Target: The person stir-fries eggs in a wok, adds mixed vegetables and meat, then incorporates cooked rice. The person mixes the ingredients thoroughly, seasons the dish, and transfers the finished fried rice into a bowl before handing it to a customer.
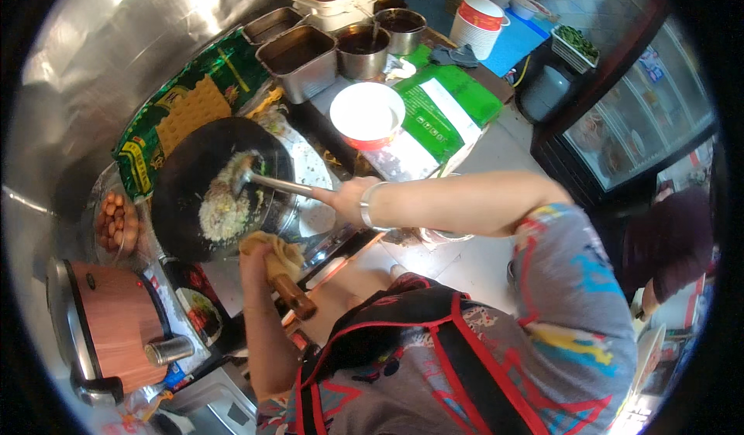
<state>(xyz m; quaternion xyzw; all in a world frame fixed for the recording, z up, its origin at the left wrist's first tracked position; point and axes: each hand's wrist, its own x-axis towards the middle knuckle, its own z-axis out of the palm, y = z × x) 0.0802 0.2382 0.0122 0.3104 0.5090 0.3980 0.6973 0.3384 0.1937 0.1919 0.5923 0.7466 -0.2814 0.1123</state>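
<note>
A black wok (174, 202) holds rice (224, 214) mixed with bits of green. My right hand (347, 198) grips the handle of a metal ladle (282, 186), whose head rests in the rice. My left hand (256, 260) is closed on a yellowish cloth (276, 255) at the wok's near edge; the cloth is wrapped around the upper part of a wooden handle (295, 298). Beyond my right hand, a white bowl with a red band (367, 112) stands beside a green printed carton (439, 112).
Steel containers of dark sauce (299, 57) stand behind the wok. Brown eggs (116, 220) in a bowl and a copper-coloured cooker (119, 324) are at the left. Stacked paper bowls (476, 28) stand at the back; a glass-door fridge (633, 109) and another person's arm (668, 266) are at the right.
</note>
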